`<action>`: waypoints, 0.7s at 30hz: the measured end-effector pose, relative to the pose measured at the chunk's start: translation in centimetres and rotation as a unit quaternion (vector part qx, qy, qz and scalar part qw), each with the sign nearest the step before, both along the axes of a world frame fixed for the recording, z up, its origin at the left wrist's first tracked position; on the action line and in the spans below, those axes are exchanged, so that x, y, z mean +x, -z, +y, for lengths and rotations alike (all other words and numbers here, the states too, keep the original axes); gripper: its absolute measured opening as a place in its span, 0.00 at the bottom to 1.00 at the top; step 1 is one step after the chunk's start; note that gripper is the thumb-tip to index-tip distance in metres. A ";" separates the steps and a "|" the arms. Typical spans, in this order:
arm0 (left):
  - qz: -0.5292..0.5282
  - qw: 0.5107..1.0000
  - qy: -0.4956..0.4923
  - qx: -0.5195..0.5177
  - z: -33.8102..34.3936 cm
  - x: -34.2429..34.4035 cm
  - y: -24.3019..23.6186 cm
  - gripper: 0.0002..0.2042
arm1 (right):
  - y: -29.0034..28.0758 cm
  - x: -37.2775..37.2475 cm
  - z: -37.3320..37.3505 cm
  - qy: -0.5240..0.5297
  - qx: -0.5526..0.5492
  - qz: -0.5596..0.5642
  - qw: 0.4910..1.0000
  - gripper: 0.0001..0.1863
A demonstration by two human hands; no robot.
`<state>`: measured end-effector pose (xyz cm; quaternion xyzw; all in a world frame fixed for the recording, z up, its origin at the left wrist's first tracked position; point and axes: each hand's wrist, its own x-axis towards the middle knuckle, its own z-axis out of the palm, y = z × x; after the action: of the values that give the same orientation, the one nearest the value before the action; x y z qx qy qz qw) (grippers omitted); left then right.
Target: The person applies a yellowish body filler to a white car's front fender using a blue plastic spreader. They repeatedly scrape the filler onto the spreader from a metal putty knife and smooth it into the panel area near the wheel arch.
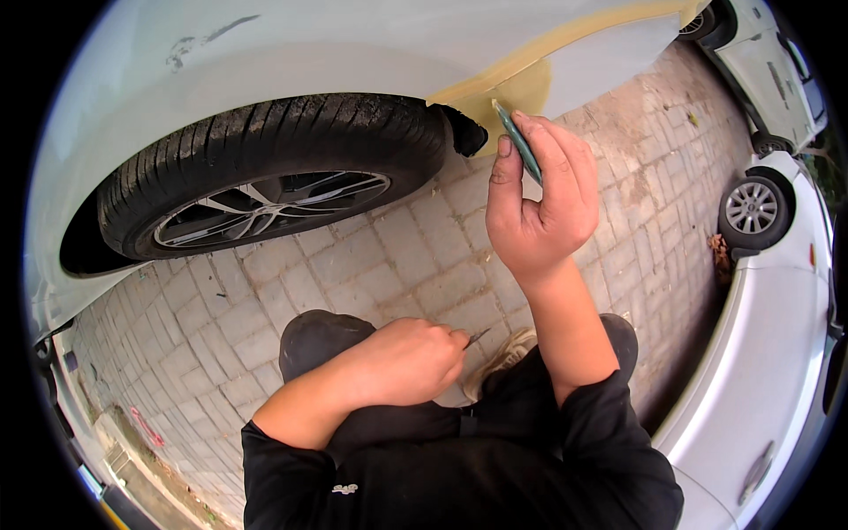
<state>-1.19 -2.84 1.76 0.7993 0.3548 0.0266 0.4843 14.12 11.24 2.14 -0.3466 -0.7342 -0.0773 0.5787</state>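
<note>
My right hand (545, 194) is closed on a thin green tool (521, 146), maybe a spreader, its pale tip near a yellowish filler patch (521, 87) low on the white car panel (291, 49). A strip of tan tape (583, 26) runs above the patch. Left of it is the car's black tire (353, 124) with a silver-and-black rim. Down over my knees, my left hand (406, 358) is closed on a small thin dark tool (480, 336), mostly hidden by my fingers.
I crouch on grey brick paving (415, 238). A silver car (751, 353) stands close along the right, with another pale car (773, 79) beyond it at upper right. My knees and a beige shoe (495, 367) are below.
</note>
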 end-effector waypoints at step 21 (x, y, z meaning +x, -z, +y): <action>0.016 1.000 0.006 -0.018 1.4 1.0 1.0 0.14 | -2.5 3.0 2.7 0.021 -0.002 0.018 1.000 0.13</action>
<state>-0.16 -1.44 0.80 0.7930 0.3582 0.0044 0.4927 17.10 13.89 4.64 -0.3642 -0.7165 -0.0817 0.5893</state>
